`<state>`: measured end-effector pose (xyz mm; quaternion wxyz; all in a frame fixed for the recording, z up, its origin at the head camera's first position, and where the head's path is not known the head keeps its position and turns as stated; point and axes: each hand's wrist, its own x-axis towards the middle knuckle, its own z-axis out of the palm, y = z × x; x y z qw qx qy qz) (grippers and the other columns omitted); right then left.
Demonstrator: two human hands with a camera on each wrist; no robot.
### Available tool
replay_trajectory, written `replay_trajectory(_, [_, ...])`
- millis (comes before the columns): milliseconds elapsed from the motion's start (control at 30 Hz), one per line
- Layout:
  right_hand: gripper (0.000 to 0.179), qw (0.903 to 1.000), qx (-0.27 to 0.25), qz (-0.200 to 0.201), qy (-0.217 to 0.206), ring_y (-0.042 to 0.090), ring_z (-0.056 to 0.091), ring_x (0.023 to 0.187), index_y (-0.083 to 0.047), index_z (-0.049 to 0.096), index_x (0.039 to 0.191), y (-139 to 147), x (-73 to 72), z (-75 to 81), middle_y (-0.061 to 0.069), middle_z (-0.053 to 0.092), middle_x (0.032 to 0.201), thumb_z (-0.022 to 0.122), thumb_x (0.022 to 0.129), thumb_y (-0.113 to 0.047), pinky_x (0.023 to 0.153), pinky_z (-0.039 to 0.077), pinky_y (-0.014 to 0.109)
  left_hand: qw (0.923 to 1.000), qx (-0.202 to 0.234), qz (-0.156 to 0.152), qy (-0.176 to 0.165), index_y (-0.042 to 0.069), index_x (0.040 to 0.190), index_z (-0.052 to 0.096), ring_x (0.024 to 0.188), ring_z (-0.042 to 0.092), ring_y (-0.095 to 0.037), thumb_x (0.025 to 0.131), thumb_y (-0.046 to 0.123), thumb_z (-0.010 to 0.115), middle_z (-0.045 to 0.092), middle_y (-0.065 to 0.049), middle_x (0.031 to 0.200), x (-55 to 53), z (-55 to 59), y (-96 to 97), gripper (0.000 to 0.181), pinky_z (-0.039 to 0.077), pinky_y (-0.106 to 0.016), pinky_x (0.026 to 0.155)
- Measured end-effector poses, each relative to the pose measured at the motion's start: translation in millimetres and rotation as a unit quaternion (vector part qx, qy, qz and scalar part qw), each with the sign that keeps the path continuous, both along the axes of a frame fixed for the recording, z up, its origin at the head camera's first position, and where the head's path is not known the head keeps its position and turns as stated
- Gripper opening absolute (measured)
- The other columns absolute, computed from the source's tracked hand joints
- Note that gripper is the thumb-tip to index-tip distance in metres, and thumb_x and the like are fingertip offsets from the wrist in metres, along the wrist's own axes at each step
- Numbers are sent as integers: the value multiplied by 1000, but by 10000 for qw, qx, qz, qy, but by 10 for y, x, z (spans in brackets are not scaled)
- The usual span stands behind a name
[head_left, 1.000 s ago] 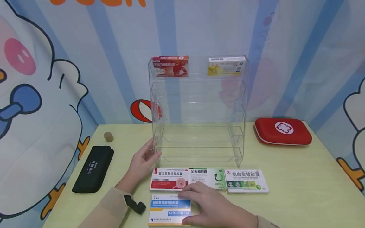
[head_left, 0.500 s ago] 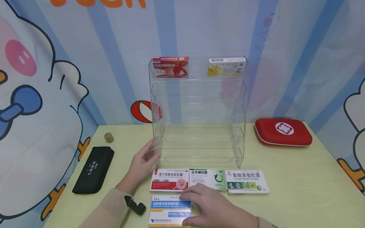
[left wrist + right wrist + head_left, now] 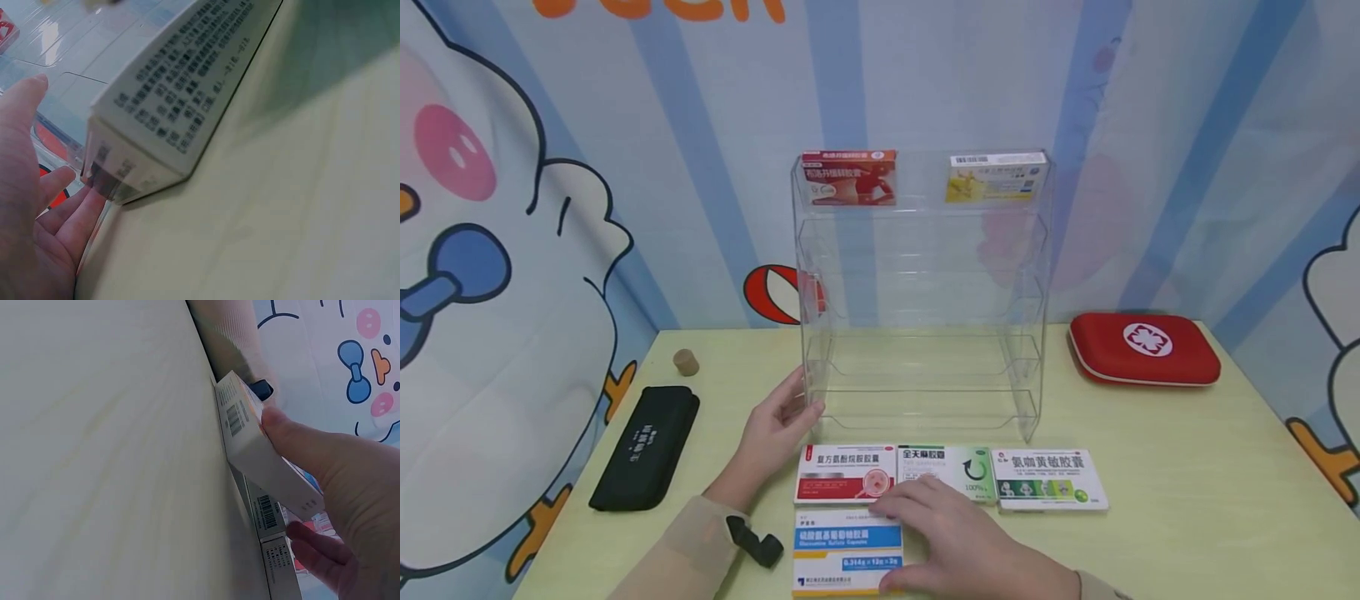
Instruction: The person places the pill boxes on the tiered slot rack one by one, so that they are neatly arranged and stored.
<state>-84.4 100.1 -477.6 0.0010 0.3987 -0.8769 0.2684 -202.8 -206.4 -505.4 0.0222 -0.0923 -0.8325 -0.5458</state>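
Note:
A clear acrylic display rack (image 3: 925,300) with several tiers stands mid-table. My left hand (image 3: 778,421) holds its lower left side, thumb in front and the other fingers behind. At the front, my right hand (image 3: 951,537) grips a white, blue and yellow medicine box (image 3: 842,554) across its right part, thumb on the near edge and fingers at the far edge. Just beyond it lie a red-and-white medicine box (image 3: 846,473), a green-and-white medicine box (image 3: 947,467) and a white medicine box (image 3: 1048,479) with green pictures, side by side.
On the rack's top tier sit a red medicine box (image 3: 850,179) at left and a yellow-and-white medicine box (image 3: 996,177) at right. A black pouch (image 3: 643,450) and small cork (image 3: 686,362) lie left, a red first-aid case (image 3: 1142,348) right.
The blue-and-white medicine box has shifted slightly away from me, closer to the row, and sits a little straighter, with my right hand on it. My left hand keeps its place.

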Motion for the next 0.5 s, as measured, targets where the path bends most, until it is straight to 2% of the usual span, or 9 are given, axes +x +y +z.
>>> replay_trajectory(100, [64,9990,-326,-105,-285,8,67,132,-28,67,149,5,2,7,-15,67,148,79,96,-61,116,60,35,10000,11,-29,4,45,169,41,151,61,-32,108,35,73,51,0,172,0,-4,1,70,56,-49,119])
replay_trajectory(233, [51,9936,-983,-173,-533,3,70,117,-23,71,144,10,-10,-7,-10,69,144,83,98,-42,101,65,25,10000,24,-41,37,46,168,41,151,61,-32,107,35,74,52,1,172,-9,-23,-1,70,56,-49,118])
replay_trajectory(333, [44,9889,-1374,-133,-545,1,70,109,-20,73,139,10,-22,-25,-7,71,140,85,98,-32,90,65,19,10000,16,-51,51,47,168,41,151,61,-32,107,36,74,51,1,172,-16,-43,-5,70,56,-49,118])
replay_trajectory(433, [40,9862,-1577,-157,-476,3,72,110,-20,75,135,10,-35,-34,-7,72,138,85,98,-28,89,65,17,10000,3,-53,36,47,168,41,151,61,-32,107,38,74,51,2,173,-16,-45,-7,70,56,-50,118])
replay_trajectory(500, [37,9862,-1616,-247,-254,4,73,111,-20,76,133,7,-44,-27,-9,73,136,86,97,-27,89,65,16,10000,-1,-44,12,48,168,41,151,61,-32,107,39,74,50,2,173,-13,-35,-6,70,56,-50,119])
